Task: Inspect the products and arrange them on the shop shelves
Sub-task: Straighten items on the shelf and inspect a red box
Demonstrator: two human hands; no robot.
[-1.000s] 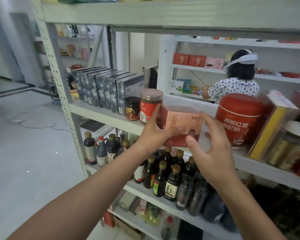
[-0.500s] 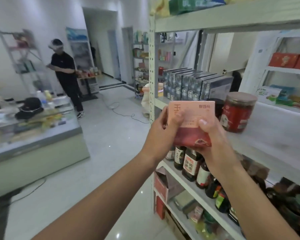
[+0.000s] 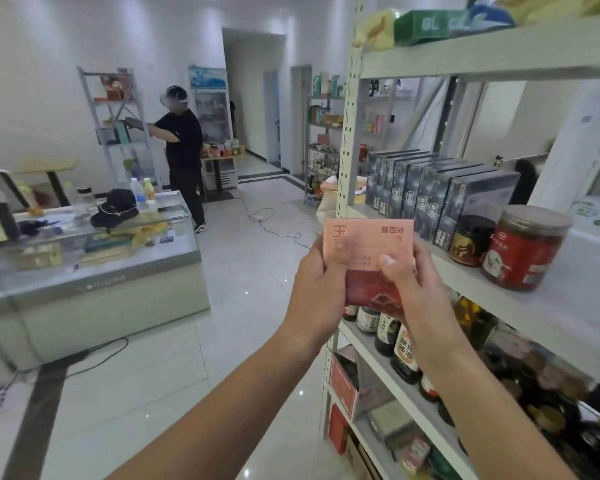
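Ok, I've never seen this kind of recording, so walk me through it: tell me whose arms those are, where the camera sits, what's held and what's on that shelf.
There is no machine here. The picture comes from a camera worn on a person's head, looking forward and down, so the arms are that person's own. The left hand and the right hand both grip a pink and red box, in front of the shelf. On it stand a row of dark boxes, a small dark jar and a red jar; bottles fill the level below. Farther off stands another person.
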